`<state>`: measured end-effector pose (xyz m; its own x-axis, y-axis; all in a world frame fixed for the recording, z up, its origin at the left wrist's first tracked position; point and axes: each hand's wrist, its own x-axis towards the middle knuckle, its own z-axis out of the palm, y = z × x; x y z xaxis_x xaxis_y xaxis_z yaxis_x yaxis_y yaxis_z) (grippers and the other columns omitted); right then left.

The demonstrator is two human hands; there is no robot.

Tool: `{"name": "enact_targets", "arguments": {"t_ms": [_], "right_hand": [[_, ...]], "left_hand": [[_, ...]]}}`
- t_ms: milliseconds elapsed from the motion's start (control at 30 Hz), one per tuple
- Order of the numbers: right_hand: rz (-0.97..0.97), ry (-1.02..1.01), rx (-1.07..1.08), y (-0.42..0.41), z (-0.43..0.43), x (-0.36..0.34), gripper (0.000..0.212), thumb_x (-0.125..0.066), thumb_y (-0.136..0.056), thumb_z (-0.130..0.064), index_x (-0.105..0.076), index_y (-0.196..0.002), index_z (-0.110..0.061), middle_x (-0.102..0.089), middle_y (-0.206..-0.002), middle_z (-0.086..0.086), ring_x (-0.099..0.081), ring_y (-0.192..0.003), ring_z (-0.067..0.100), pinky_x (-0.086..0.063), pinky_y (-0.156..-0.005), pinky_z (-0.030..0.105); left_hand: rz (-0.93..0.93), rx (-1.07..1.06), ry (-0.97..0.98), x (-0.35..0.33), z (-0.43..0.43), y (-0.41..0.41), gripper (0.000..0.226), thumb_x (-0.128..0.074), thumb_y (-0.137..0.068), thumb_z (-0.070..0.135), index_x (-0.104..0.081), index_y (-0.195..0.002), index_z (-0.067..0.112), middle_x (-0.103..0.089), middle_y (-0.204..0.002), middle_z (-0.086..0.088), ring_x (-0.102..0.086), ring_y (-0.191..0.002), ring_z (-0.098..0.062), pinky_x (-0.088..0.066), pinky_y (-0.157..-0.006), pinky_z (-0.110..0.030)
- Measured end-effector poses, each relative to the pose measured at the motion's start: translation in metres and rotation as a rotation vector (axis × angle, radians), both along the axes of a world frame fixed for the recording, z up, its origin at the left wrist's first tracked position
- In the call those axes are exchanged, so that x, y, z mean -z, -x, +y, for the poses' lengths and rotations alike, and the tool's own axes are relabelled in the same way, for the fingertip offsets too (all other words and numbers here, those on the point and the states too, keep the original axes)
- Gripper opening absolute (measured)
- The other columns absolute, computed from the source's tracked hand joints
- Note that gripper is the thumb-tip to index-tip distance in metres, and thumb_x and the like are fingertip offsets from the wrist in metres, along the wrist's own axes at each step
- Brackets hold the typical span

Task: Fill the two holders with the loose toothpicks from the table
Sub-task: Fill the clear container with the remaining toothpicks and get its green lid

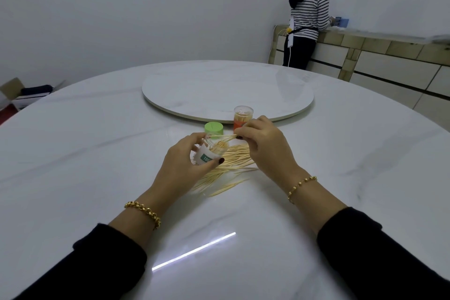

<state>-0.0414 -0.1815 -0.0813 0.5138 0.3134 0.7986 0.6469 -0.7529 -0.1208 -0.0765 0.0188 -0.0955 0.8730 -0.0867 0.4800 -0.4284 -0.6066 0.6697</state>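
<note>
Head view, items by size.

- Round white marble table [97, 153]: one.
- Tiled sideboard [377, 61]: one, far right, by the wall.
- Turntable [219, 85]: one, at the table's centre.
- Second person [309, 14]: one, in a striped top, standing at the sideboard.
- Cardboard box [14, 90]: one, far left.
- Hands: two. The left hand [180, 165] grips the green-label holder. The right hand [265, 146] pinches a few toothpicks [225, 139] whose tips are at that holder's mouth.
- Holders: two. The green-label holder [209, 153] is tilted and partly filled. The orange-label holder [242, 115] stands upright just before the turntable rim.
- Green lid [213, 128]: one, on the table beside the orange-label holder.
- Gold bracelets: two, left bracelet [143, 212] and right bracelet [300, 186].
- Loose toothpicks [233, 161]: a pile too dense to count, on the table between the hands.
</note>
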Motion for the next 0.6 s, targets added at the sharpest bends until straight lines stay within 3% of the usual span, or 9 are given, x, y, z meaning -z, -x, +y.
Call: {"name": "enact_targets", "arguments": {"t_ms": [133,333,467,600], "right_hand": [[-0.066,0.123,0.011,0.002,0.006,-0.002,0.034,-0.067,-0.067,0.017,-0.074,-0.088,-0.009,-0.066,-0.081,0.005,-0.055,-0.084,0.02,-0.047,-0.055,0.025],[-0.066,0.199,0.017,0.008,0.017,-0.003,0.034,-0.066,-0.064,0.016,-0.074,-0.09,-0.004,-0.069,-0.084,0.01,-0.065,-0.083,0.028,-0.055,-0.055,0.032],[-0.053,0.231,-0.056,0.012,0.024,-0.001,0.028,-0.058,-0.072,0.005,-0.072,-0.096,-0.002,-0.072,-0.093,0.011,-0.068,-0.091,0.029,-0.059,-0.072,0.035],[0.013,0.224,-0.119,0.013,0.028,0.0,0.052,-0.051,-0.065,0.011,-0.067,-0.112,-0.001,-0.069,-0.113,0.012,-0.065,-0.108,0.028,-0.051,-0.088,0.035]], "left_hand": [[-0.008,0.012,0.001,-0.001,-0.001,0.001,0.056,-0.078,-0.073,0.037,-0.058,-0.122,0.02,-0.062,-0.11,0.005,-0.056,-0.094,-0.008,-0.038,-0.069,0.001],[0.005,0.014,0.005,0.002,-0.001,-0.001,0.056,-0.078,-0.072,0.039,-0.058,-0.121,0.021,-0.062,-0.11,0.006,-0.057,-0.094,-0.007,-0.041,-0.07,-0.003],[0.007,0.014,0.02,0.001,-0.003,0.0,0.052,-0.079,-0.073,0.034,-0.058,-0.119,0.022,-0.062,-0.107,0.006,-0.057,-0.092,-0.006,-0.04,-0.069,-0.001],[0.013,0.016,0.053,0.002,-0.002,0.0,0.049,-0.078,-0.073,0.032,-0.059,-0.118,0.022,-0.064,-0.107,0.005,-0.057,-0.092,-0.007,-0.042,-0.07,-0.002]]}}
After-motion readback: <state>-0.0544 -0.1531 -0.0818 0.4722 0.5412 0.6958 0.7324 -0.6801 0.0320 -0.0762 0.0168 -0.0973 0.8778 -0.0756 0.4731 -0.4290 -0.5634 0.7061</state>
